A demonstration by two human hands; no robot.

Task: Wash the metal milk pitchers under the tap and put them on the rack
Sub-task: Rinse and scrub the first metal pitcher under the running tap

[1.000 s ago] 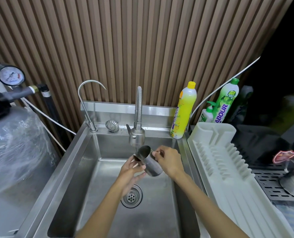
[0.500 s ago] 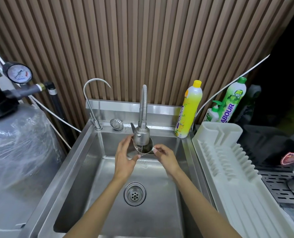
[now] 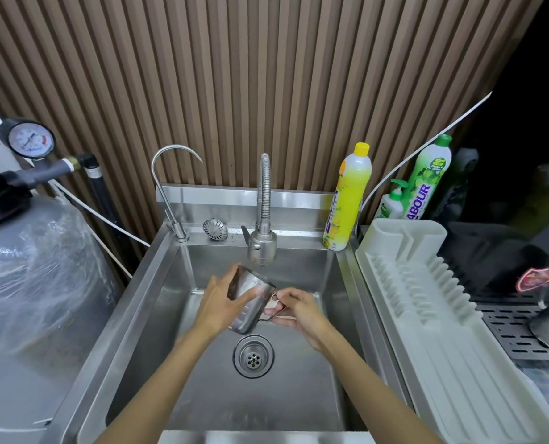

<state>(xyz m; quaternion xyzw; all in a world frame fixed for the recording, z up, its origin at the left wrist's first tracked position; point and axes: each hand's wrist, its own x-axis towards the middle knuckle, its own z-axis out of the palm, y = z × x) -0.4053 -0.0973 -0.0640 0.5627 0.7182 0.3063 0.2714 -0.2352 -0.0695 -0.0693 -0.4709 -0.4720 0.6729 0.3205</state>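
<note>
I see one shiny metal milk pitcher [image 3: 250, 301] held over the sink [image 3: 157, 302], just below and a bit left of the tap [image 3: 262, 248]. It is tipped over, with its open mouth pointing up and to the left and its bottom down near the drain side. There are small measuring marks on its side. Its thin wire handle [image 3: 274, 310] sticks out to the right. The tap is a bendy metal hose with a fat silver head. The rack [image 3: 433, 315] is white plastic with rows of little posts, and it sits right beside the sink on the right. I see nothing on its posts.
</note>
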